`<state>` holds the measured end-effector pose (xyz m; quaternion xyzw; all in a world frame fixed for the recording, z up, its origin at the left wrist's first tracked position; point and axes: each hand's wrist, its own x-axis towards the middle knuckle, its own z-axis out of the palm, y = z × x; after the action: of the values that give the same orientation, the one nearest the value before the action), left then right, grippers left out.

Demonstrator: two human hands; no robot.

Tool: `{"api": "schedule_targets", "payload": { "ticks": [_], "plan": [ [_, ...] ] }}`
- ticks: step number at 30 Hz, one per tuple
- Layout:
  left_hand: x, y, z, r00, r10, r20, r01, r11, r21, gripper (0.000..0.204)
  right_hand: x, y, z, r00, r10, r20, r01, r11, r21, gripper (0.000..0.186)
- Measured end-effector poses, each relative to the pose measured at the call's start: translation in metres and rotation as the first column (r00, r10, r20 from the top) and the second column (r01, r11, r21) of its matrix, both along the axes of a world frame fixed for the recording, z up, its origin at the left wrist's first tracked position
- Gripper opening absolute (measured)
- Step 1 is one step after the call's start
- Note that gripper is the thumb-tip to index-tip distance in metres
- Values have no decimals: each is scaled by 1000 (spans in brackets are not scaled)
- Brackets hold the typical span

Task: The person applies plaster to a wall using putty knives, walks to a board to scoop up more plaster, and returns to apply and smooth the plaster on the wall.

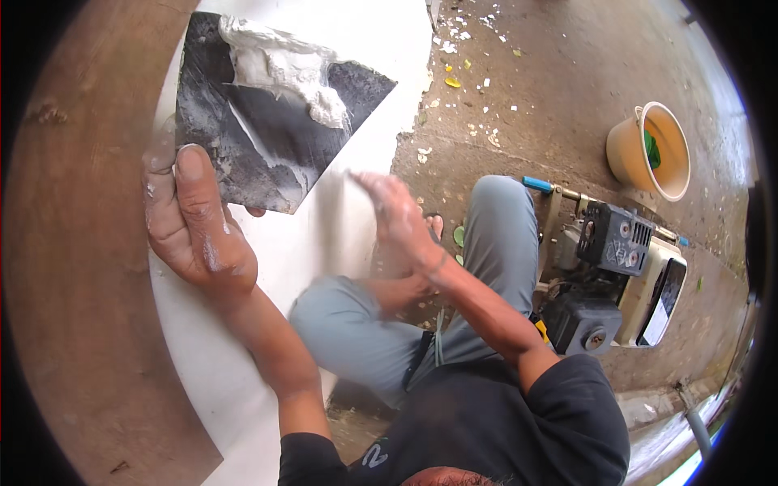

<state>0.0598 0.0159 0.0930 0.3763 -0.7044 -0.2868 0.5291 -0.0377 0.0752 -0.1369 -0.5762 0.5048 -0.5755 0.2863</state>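
My left hand (198, 219) grips the lower left corner of a flat, dark, angular plate (267, 146), its thumb lying along the near face. A thick lump of white paste (284, 69) sits on the upper part of the plate, and thin white smears mark the rest. White residue also coats my left thumb and wrist. Right of the plate, my right hand (397, 215) is over the edge of a long white panel (267, 267). Motion smears its fingers, with a blurred greyish streak beside them; whether they hold anything is unclear.
A brown wooden surface (81, 243) lies along the left. On the concrete floor (527, 105) are scattered white flakes and leaves. A small engine-like machine (612, 267) with a phone (660, 304) on it stands right of my knee. Beyond is a cream bucket (628, 154) holding something green.
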Motion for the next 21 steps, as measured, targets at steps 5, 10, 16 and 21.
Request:
{"api": "schedule_targets", "payload": {
  "ticks": [5, 10, 16, 21],
  "plan": [
    [-20, -2, -12, 999, 31, -9, -31, 999, 11, 32, 38, -45, -38, 960, -260, 103, 270, 957, -103, 56],
    [-6, 1, -10, 999, 24, -32, -23, 999, 47, 30, 59, 21, -50, 998, -53, 45, 53, 999, -11, 49],
    [-8, -1, -17, 999, 20, -32, -19, 999, 31, 28, -19, -53, -52, 965, -219, 147, 95, 808, 581, 37],
    [-7, 3, -9, 996, -28, -84, 31, 999, 26, 30, -24, -59, 52, 882, -201, 427, -75, 834, 547, 41]
  ]
}}
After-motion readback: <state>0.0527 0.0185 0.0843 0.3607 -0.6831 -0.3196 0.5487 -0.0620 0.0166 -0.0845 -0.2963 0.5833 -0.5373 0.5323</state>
